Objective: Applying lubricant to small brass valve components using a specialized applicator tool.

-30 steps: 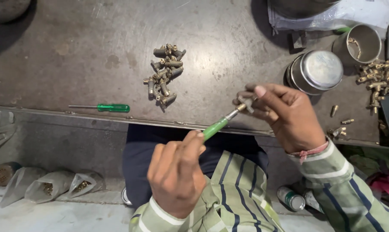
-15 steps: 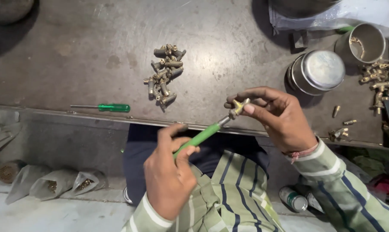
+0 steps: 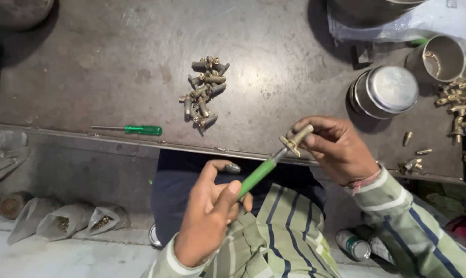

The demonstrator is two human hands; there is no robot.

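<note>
Screwdriver (image 3: pixel 257 177), green-handled, gripped by left hand (image 3: pixel 208 219), tip set into brass fitting (image 3: pixel 296 139) pinched in fingers of right hand (image 3: pixel 336 149), just off the counter (image 3: pixel 114 56) edge. Nearby on counter: fittings pile (image 3: pixel 203 92), second screwdriver (image 3: pixel 135 129).

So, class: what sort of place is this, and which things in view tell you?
Probably a small workshop bench for assembling metal fittings. A worn metal table carries a pile of brass parts and a spare screwdriver, while the left hand turns a green screwdriver into a fitting.
</note>
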